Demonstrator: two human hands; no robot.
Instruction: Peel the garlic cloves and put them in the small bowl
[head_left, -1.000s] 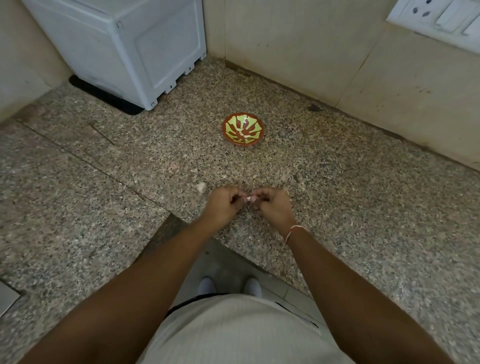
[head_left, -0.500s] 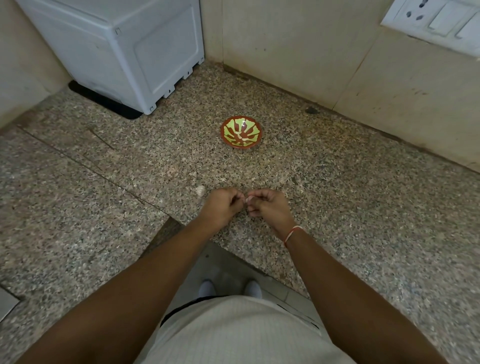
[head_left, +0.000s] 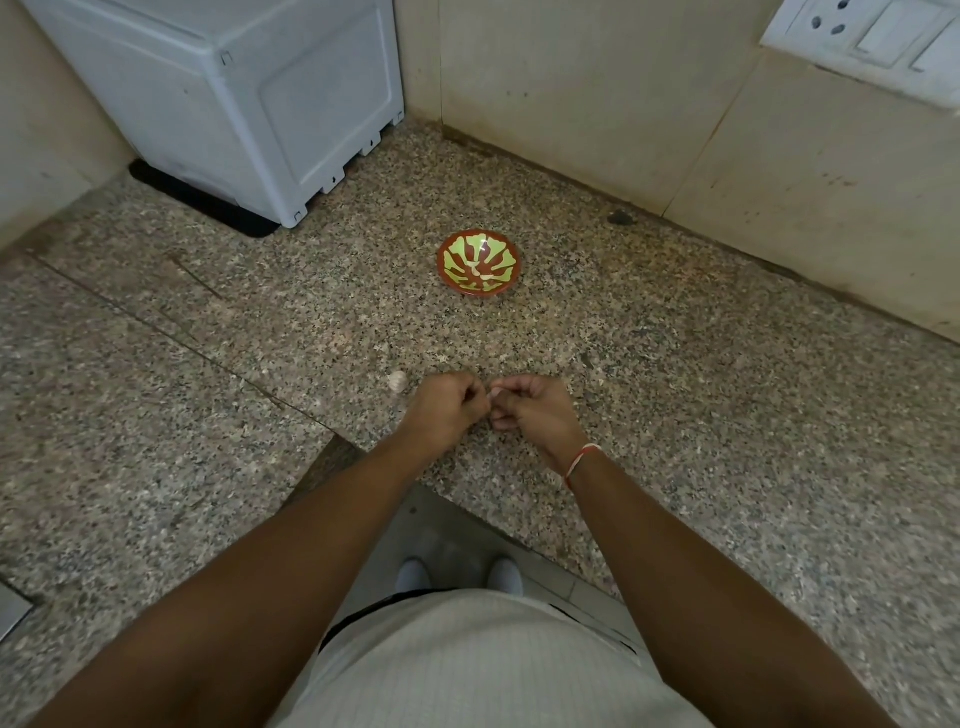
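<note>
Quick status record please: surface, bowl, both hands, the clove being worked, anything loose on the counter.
surface: speckled granite counter
small bowl: upright beyond the hands; pale pieces inside, hard to identify
left hand: fingers curled, pinching garlic clove
right hand: pinching the same clove
loose: one pale garlic piece left of the left hand

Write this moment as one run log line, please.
step: peeling | left hand and right hand: pinch garlic clove | small bowl: beyond hands | spare clove: on counter
</note>
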